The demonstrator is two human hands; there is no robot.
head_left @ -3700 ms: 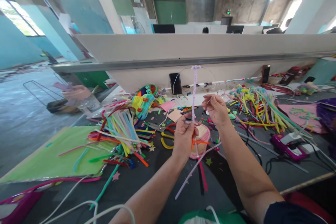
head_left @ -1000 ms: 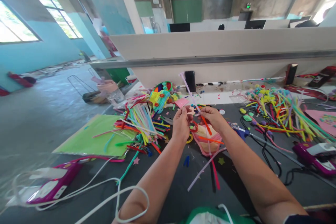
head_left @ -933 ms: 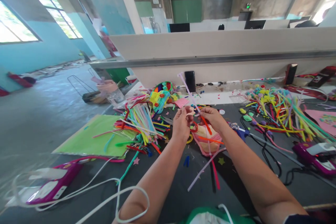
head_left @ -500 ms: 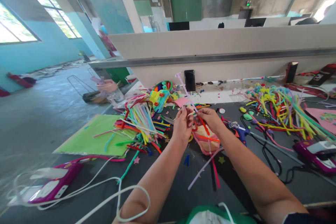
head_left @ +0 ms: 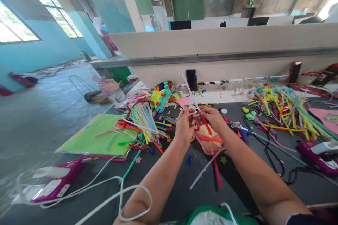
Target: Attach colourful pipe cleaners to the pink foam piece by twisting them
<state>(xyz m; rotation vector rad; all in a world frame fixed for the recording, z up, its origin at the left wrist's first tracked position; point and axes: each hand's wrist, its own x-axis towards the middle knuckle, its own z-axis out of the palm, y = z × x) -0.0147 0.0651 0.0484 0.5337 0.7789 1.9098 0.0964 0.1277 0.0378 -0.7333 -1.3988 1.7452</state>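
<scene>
My left hand (head_left: 185,122) and my right hand (head_left: 211,117) meet above the middle of the dark table, fingertips almost touching. Pinched in the right fingers is a lilac pipe cleaner (head_left: 189,87) that slants up to the left, with a red-orange pipe cleaner (head_left: 206,125) hanging below. The left fingers are closed at the same crossing point; what sits between them is too small to make out. Just under the hands lies a pink-edged, beige piece (head_left: 208,147) with orange strips across it. Another lilac pipe cleaner (head_left: 203,173) and a red one (head_left: 218,174) extend toward me.
Left of my hands lie a pipe-cleaner bundle (head_left: 145,119) and a green sheet (head_left: 89,137). To the right are a blue glue gun (head_left: 244,134), black cables and another pipe-cleaner heap (head_left: 287,112). A phone (head_left: 191,80) leans on the partition. Purple power strips (head_left: 56,182) flank the table.
The hands keep nearly the same pose, with a slight shift of the fingers around the pipe cleaners. The whole view has moved a little.
</scene>
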